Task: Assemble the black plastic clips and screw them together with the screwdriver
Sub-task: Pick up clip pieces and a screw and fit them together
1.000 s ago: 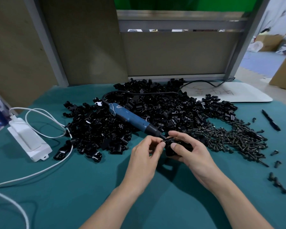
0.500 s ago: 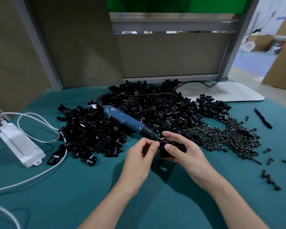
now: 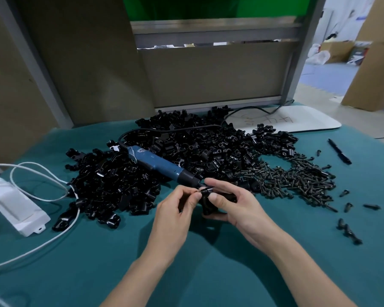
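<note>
A big heap of black plastic clips (image 3: 186, 156) covers the middle of the teal table (image 3: 98, 262). On the heap lies a blue electric screwdriver (image 3: 157, 166), its black tip pointing at my hands. My right hand (image 3: 233, 204) grips a black clip assembly (image 3: 207, 202) just above the cloth in front of the heap. My left hand (image 3: 177, 204) pinches a small part at the top of that same assembly; what it pinches is too small to tell. A pile of black screws (image 3: 297, 182) lies to the right.
A white power adapter (image 3: 13, 207) with white cables lies at the left. A white board (image 3: 297, 120) and a black pen (image 3: 339, 151) are at the back right. A few loose screws and clips (image 3: 348, 231) lie on the right. Grey partition panels stand behind the table.
Both hands stay together on the clip assembly, with only small finger shifts. The camera has tilted a little, which moves the whole scene in view.
</note>
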Tool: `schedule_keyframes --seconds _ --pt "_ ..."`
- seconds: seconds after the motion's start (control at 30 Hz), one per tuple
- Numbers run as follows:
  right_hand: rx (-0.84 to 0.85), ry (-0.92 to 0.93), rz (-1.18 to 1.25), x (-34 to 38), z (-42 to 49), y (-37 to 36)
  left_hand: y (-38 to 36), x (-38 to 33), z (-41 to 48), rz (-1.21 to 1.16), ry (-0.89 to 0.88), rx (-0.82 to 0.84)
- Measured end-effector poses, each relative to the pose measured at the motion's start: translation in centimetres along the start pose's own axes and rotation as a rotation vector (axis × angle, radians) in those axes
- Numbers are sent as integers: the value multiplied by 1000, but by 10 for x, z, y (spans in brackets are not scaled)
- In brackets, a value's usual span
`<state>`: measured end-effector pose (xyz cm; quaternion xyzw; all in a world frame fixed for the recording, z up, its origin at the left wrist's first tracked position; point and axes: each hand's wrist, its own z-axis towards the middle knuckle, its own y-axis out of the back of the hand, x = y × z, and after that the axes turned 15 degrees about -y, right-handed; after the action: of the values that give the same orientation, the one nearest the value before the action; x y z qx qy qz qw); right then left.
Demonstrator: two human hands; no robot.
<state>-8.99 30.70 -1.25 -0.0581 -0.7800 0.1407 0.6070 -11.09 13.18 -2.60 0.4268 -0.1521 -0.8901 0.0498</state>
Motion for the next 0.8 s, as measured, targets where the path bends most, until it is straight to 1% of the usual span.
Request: schedule_keyframes --seconds 0.07,0.13,0.2,0.23,0.3,0.4,0.47,0.53,0.6,0.7,0.8 --pt "-14 18 16 2 -2 -1 -1 -5 1 -15 0 -9" --pt "-18 54 99 8 -4 3 -4 -11 6 18 -28 -30" --pt "-51 119 290 20 -5 16 -15 -15 14 91 -38 -17" --pt "-85 159 409 27 -7 25 -23 -18 19 121 -31 17" --pt "-158 248 649 37 -16 49 -47 -25 32 227 -56 142" --pt "-182 379 1022 41 -30 85 -91 -37 48 533 -300 393" --pt "-215 458 1197 40 -39 103 -120 -43 56 708 -401 551" --pt "-242 490 1269 39 -39 109 -135 -44 61 841 -453 640" --pt "-251 499 1294 39 -40 112 -149 -48 64 912 -495 676" --pt "-288 459 1313 38 -36 111 -163 -51 69 963 -480 731" --pt "-303 438 1307 37 -33 111 -174 -51 74 992 -439 737"
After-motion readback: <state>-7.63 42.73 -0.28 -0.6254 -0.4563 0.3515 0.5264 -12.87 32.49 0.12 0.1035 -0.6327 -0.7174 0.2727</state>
